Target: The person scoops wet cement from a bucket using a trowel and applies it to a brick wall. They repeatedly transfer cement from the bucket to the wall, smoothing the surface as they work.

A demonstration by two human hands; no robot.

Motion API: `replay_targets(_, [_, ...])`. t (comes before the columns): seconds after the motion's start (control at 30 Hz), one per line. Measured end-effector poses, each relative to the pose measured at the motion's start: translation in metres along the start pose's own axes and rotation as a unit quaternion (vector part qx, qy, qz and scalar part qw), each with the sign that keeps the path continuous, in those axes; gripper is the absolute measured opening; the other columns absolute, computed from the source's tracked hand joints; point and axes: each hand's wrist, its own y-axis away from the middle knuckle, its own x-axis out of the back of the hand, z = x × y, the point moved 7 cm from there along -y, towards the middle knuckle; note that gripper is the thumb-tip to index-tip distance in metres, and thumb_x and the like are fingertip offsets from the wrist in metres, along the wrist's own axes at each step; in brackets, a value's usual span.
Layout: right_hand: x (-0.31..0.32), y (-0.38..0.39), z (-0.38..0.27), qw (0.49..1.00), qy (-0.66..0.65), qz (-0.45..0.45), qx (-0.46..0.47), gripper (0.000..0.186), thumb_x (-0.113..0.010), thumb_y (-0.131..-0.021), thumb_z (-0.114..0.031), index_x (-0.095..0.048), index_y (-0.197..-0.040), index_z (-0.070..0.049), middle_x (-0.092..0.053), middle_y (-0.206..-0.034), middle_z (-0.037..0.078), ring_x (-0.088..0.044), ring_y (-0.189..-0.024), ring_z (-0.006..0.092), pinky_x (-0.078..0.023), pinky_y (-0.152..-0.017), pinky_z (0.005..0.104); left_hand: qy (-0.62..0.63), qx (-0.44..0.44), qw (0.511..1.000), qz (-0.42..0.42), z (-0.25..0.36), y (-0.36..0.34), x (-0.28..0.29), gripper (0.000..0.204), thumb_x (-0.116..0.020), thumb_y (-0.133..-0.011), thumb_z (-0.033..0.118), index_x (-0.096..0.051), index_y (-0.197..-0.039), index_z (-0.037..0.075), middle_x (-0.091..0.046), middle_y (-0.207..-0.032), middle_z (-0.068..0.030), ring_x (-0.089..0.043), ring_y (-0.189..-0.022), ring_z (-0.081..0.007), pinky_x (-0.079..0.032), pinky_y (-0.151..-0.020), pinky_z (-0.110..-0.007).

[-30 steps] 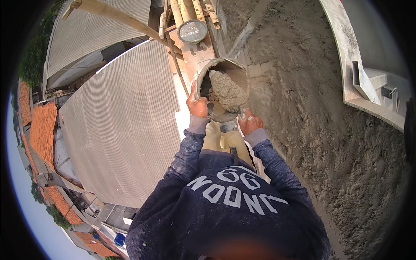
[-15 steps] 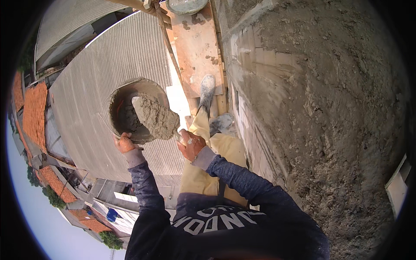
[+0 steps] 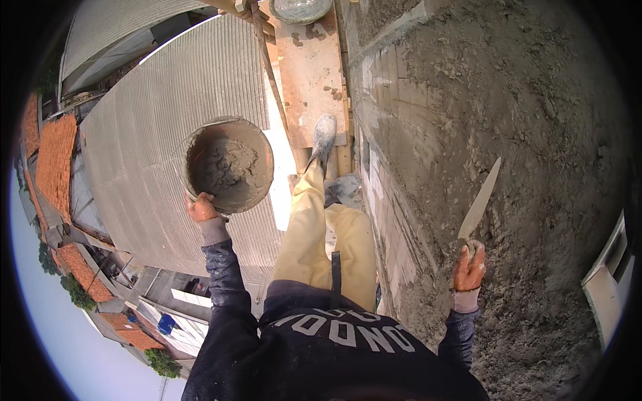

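Note:
My left hand (image 3: 201, 208) grips the near rim of a round bucket (image 3: 190, 160), which hangs out over the corrugated roof. Wet grey mortar (image 3: 231, 167) lies inside it. At the right, my right hand (image 3: 469, 267) is closed around the handle of a trowel (image 3: 481, 200), the fingers covering most of that handle. The trowel's blade is seen nearly edge-on, its tip pointing away, against the mortar-coated wall (image 3: 535, 180). Whether the blade touches the wall I cannot tell.
A plank platform (image 3: 311, 87) spotted with mortar runs ahead under my boot (image 3: 325, 130), with a basin (image 3: 301, 9) at its far end. A wooden pole (image 3: 269, 67) stands along its left side. Beyond and below lies the corrugated roof (image 3: 147, 140). A pale frame (image 3: 605, 287) juts out at far right.
My right hand has swung from the bucket to the wall on the right. The mound of mortar on the trowel is gone from the blade. The bucket has shifted slightly right.

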Motion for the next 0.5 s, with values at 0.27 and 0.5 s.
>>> replay_targets(0.27, [-0.03, 0.013, -0.105, 0.938, 0.087, 0.042, 0.334, 0.042, -0.06, -0.087, -0.018, -0.052, -0.122, 0.003, -0.055, -0.115, 0.029, -0.058, -0.096, 0.0467, -0.049, -0.077, 0.05, -0.006, -0.005, 0.983, -0.184, 0.05, 0.101, -0.15, 0.068, -0.045, -0.064, -0.01, -0.054, -0.132, -0.003, -0.062, -0.111, -0.0139, -0.06, -0.089, -0.0206, -0.049, -0.079, -0.029])
replay_targets(0.5, [-0.043, -0.086, -0.198, 0.894, 0.367, -0.032, 0.257, 0.052, -0.061, -0.08, -0.005, -0.048, -0.13, 0.0, -0.056, -0.121, 0.028, -0.061, -0.1, 0.0426, -0.053, -0.083, 0.048, 0.008, -0.291, 0.872, -0.393, 0.156, 0.206, -0.228, 0.071, -0.042, -0.062, -0.009, -0.059, -0.13, 0.005, -0.056, -0.137, -0.0076, -0.03, -0.142, -0.0346, -0.022, -0.117, -0.047])
